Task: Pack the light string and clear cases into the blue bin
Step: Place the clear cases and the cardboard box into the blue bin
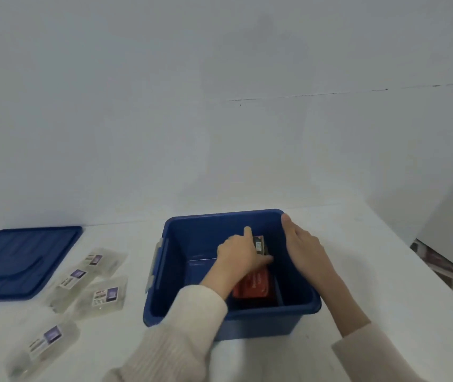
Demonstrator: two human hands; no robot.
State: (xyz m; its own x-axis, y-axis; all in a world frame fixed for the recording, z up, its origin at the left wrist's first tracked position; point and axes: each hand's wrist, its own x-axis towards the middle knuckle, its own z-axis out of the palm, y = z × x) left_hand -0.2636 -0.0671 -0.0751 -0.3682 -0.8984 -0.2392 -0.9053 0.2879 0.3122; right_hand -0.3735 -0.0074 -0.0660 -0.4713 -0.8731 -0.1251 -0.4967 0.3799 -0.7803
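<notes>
The blue bin [250,326] stands open on the white table in front of me. My left hand [237,255] reaches down into it and holds the light string package [253,285], a red and dark pack lying along the bin's right inner side, with my thumb across its top end. My right hand [304,249] rests on the bin's right rim with fingers stretched along it. Several clear cases [104,297] with white and purple labels lie loose on the table left of the bin; one lies nearer me [45,343].
The bin's blue lid [21,263] lies flat at the far left of the table, behind the cases. A white wall rises just behind the table. The table's right edge runs diagonally at the right, with patterned floor [445,274] beyond it.
</notes>
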